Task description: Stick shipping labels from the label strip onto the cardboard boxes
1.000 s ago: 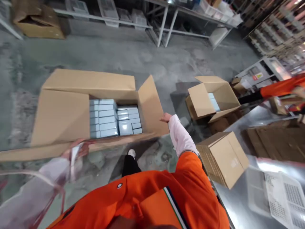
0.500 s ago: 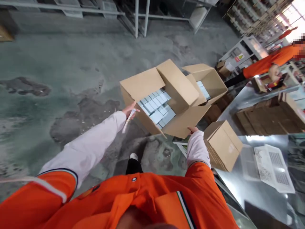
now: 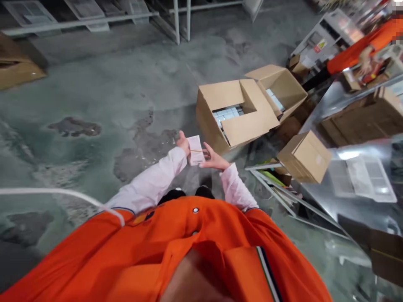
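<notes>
Small boxes (image 3: 227, 114) sat in the near open carton (image 3: 211, 126), and the far open carton (image 3: 293, 89) stood just beyond, rightward. The paper wad (image 3: 195, 156) was left of both. On the right, the table (image 3: 341, 212) bore a closed carton (image 3: 307, 158) left of clustered trays (image 3: 362, 179).

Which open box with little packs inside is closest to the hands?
The front box, just beyond the right hand, with flaps half covering its opening. The back box is farther away.
</notes>
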`<act>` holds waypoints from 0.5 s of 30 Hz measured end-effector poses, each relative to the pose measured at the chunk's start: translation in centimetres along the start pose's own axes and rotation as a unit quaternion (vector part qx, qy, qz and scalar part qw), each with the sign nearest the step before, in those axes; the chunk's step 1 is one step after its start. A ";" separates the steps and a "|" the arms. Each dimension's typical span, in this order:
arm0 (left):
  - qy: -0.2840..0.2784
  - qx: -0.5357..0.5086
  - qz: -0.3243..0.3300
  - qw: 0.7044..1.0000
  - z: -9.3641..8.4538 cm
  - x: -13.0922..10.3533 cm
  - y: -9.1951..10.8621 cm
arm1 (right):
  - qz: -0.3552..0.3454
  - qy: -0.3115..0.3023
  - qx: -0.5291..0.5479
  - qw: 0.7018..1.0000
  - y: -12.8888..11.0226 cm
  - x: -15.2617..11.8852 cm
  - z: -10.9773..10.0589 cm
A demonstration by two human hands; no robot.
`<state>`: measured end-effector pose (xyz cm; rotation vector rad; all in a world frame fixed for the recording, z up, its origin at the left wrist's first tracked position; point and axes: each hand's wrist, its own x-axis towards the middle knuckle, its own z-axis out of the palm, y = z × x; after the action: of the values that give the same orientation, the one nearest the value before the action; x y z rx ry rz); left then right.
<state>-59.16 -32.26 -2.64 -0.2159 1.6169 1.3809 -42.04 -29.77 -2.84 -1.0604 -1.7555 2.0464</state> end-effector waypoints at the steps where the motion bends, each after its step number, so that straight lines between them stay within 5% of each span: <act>1: 0.015 0.006 0.002 1.000 -0.6 -0.7 0.4 | -0.004 0.030 0.042 0.999 1.4 -1.1 2.6; 3: -0.021 0.007 -0.005 1.000 -1.8 -2.2 1.2 | -0.015 0.102 0.115 0.988 3.0 -2.7 6.3; 6: -0.212 -0.001 -0.036 0.977 -4.0 -4.6 2.5 | -0.055 0.157 0.164 0.972 2.7 -4.4 8.5; 11: -0.447 0.112 -0.019 0.887 -6.4 -7.6 3.6 | -0.114 0.192 0.169 0.960 0.7 -8.7 7.8; 15: -0.578 0.177 -0.013 0.796 -5.3 -9.3 2.3 | -0.131 0.246 0.179 0.944 0.8 -14.0 7.1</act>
<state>-58.70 -39.89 5.25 0.7183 0.7508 0.8160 -36.57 -43.80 1.59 -1.0389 -1.1513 1.6649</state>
